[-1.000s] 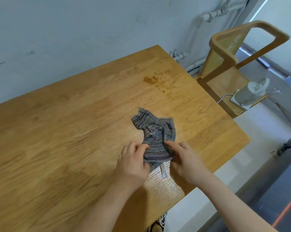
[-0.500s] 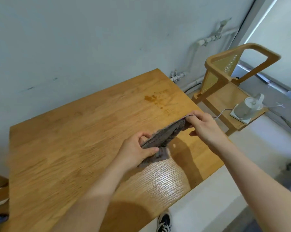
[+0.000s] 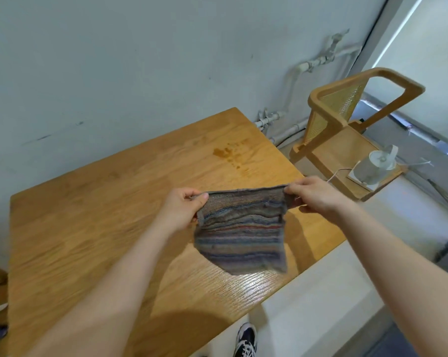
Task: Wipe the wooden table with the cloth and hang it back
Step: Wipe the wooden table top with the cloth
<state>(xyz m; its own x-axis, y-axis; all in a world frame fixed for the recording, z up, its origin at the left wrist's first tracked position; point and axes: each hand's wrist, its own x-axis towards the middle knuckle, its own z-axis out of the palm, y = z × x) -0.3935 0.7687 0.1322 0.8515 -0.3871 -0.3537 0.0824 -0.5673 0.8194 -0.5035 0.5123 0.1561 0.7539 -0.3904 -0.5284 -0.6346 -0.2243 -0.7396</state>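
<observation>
The person holds the cloth [image 3: 241, 233] spread out in the air above the table [image 3: 94, 215], one upper corner in each hand. The left hand [image 3: 183, 212] is closed around the cloth's left corner, thumb pressed against the curled fingers; the right hand [image 3: 314, 195] pinches the opposite corner in the same way. Between the two hands the top edge of the cloth runs nearly taut, and the rest hangs down below them — a striped piece in greys, blues and a few reddish lines, its lower edge clear of the wood.

Beyond the hands, toward the wall, a brown stain [image 3: 224, 153] marks the table top. Below the hanging cloth the wood shows a glossy patch [image 3: 246, 287] near the table's front edge. To the right of the right hand stands a wooden chair [image 3: 328, 119] with a cane back — a white fan [image 3: 372, 167] sits on its seat. Under the right forearm, past the table's edge, a sneaker [image 3: 246, 340] rests on the floor.
</observation>
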